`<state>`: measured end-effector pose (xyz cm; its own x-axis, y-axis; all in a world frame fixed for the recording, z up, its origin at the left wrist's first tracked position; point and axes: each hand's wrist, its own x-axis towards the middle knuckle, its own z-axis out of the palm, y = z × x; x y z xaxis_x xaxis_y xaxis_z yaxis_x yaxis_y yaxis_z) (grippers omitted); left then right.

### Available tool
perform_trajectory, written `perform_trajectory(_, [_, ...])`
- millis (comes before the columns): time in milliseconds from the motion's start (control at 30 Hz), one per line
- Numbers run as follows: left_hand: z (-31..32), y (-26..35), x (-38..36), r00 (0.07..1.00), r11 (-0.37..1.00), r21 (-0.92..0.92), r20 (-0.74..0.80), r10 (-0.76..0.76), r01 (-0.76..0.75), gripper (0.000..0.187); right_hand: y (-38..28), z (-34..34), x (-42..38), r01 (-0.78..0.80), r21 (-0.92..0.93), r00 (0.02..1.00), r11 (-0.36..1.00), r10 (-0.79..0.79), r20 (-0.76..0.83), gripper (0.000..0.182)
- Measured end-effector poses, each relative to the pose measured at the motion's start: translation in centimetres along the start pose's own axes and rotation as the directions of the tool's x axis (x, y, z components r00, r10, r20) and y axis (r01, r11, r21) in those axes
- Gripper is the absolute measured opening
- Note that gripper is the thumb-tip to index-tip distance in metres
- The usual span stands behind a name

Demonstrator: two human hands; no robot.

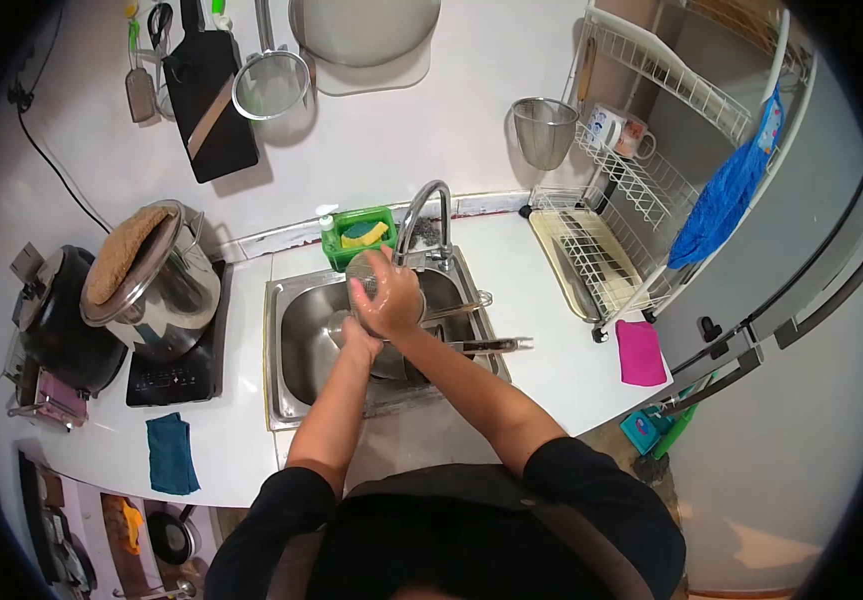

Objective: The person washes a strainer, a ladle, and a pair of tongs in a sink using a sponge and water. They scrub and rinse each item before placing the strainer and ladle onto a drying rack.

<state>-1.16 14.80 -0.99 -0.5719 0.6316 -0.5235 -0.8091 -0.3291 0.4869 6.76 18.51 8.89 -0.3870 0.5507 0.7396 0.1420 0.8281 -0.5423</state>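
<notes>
Over the steel sink, my right hand is raised in front of the faucet, its fingers apart against a round mesh strainer. My left hand is lower, beside the strainer's underside; its fingers are mostly hidden, and what they hold cannot be made out. A pan with a dark handle lies in the sink, partly behind my right forearm. Another handle crosses the sink's right rim. Behind the sink, a green caddy holds a yellow and green sponge.
A steel pot stands on an induction cooker at left, near a black cooker. A teal cloth lies on the counter. At right are a white wire rack and a pink cloth.
</notes>
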Motion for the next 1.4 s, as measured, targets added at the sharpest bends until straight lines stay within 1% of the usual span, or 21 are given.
perform_trajectory(67, [-0.4, -0.4, -0.8, 0.998, 0.993, -0.114, 0.070, -0.003, 0.011, 0.041, -0.8, -0.5, -0.2, 0.114, -0.133, 0.992, 0.984, -0.106, 0.065, 0.051])
perform_trajectory(133, [-0.4, -0.1, -1.7, 0.990, 0.974, -0.227, 0.143, 0.008, 0.025, 0.042, -0.5, -1.2, -0.4, 0.446, -0.133, 0.885, 0.885, -0.414, 0.213, 0.058])
perform_trajectory(200, [0.1, 0.5, -2.1, 0.976, 0.941, -0.335, 0.218, 0.028, 0.047, 0.044, 0.5, -1.5, -0.2, 0.468, -0.063, 0.846, 0.881, -0.426, 0.321, 0.066])
perform_trajectory(267, [-0.6, 2.5, -1.7, 0.984, 0.954, -0.296, 0.178, 0.020, 0.034, 0.042, 3.4, -0.8, -0.4, 0.052, 0.250, 0.795, 0.967, -0.192, 0.575, 0.072])
perform_trajectory(300, [-1.2, 3.4, -1.6, 0.992, 0.966, -0.259, 0.129, 0.008, 0.026, 0.041, 5.2, -1.0, 0.4, -0.096, 0.382, 0.622, 0.919, -0.245, 0.744, 0.073])
perform_trajectory(433, [-1.2, 6.3, -3.2, 0.998, 0.967, -0.251, 0.057, -0.035, 0.048, 0.039, 10.2, -0.6, -1.9, -0.195, 0.322, 0.603, 0.926, -0.146, 0.784, 0.068])
perform_trajectory(533, [-1.9, 6.7, -1.5, 0.981, 0.970, -0.176, 0.067, 0.184, -0.170, 0.042, 10.3, -1.5, -2.8, -0.270, 0.222, 0.448, 0.937, -0.082, 0.890, 0.067])
perform_trajectory(567, [-1.7, 6.5, -0.7, 0.981, 0.958, -0.252, 0.102, 0.164, -0.134, 0.041, 9.7, -2.3, -1.9, -0.694, 0.187, 0.183, 0.695, -0.082, 0.980, 0.065])
perform_trajectory(600, [-1.5, 6.2, 0.1, 0.979, 0.940, -0.327, 0.141, 0.149, -0.096, 0.039, 8.2, -3.2, -0.8, -0.946, -0.004, -0.073, 0.325, -0.199, 0.977, 0.064])
perform_trajectory(667, [-0.9, 4.6, 0.8, 0.976, 0.950, -0.292, 0.152, 0.158, -0.108, 0.043, 5.9, -4.3, 0.7, -0.984, 0.043, 0.003, 0.174, -0.225, 0.974, 0.053])
perform_trajectory(733, [-0.4, 3.3, 0.9, 0.974, 0.964, -0.242, 0.168, 0.154, -0.111, 0.048, 5.6, -5.3, 2.5, -0.464, 0.143, 0.088, 0.874, -0.115, 0.989, 0.039])
perform_trajectory(800, [0.7, 2.6, 1.0, 0.974, 0.893, -0.393, 0.134, -0.182, 0.221, 0.071, 5.8, -6.0, 4.0, -0.216, 0.070, 0.253, 0.974, -0.013, 0.967, 0.032])
perform_trajectory(833, [1.1, 2.5, -0.2, 0.953, 0.873, -0.392, 0.203, -0.224, 0.289, 0.092, 7.0, -5.7, 4.3, -0.049, 0.071, 0.274, 0.996, -0.055, 0.960, 0.032])
perform_trajectory(867, [1.7, 2.7, -1.3, 0.950, 0.871, -0.389, 0.214, -0.230, 0.298, 0.092, 8.4, -6.1, 4.4, -0.044, 0.061, 0.279, 0.997, -0.047, 0.959, 0.032])
perform_trajectory(933, [1.7, 3.5, -2.2, 0.962, 0.919, -0.314, 0.206, -0.177, 0.236, 0.092, 7.1, -8.5, 5.3, 0.378, -0.276, 0.294, 0.883, 0.168, 0.941, 0.031])
perform_trajectory(1000, [1.3, 4.1, -2.4, 0.957, 0.917, -0.323, 0.240, -0.162, 0.236, 0.090, 6.6, -9.3, 5.2, 0.416, -0.312, 0.314, 0.854, 0.187, 0.931, 0.027])
perform_trajectory(1067, [1.0, 4.6, -2.2, 0.968, 0.997, 0.063, 0.250, 0.034, -0.051, 0.084, 6.4, -8.9, 4.8, 0.565, -0.331, 0.380, 0.756, 0.118, 0.917, 0.022])
perform_trajectory(1100, [0.9, 4.7, -2.1, 0.968, 0.997, 0.062, 0.249, 0.031, -0.048, 0.084, 6.6, -8.4, 4.5, 0.564, -0.332, 0.379, 0.756, 0.121, 0.918, 0.022])
perform_trajectory(1200, [0.1, 5.6, -2.0, 0.994, 0.937, 0.332, 0.072, 0.086, -0.105, 0.073, 6.7, -6.3, 3.7, 0.747, -0.251, 0.414, 0.615, -0.135, 0.900, 0.017])
perform_trajectory(1333, [-4.1, 7.6, -3.0, 0.984, 0.986, 0.160, 0.175, 0.023, -0.051, 0.073, 5.0, -4.3, 2.9, 0.767, -0.141, 0.402, 0.626, -0.297, 0.866, 0.010])
perform_trajectory(1400, [-5.8, 8.2, -3.8, 0.993, 0.993, 0.098, 0.104, 0.061, -0.071, 0.073, 4.8, -2.4, 1.9, 0.860, 0.017, 0.288, 0.510, -0.513, 0.809, 0.009])
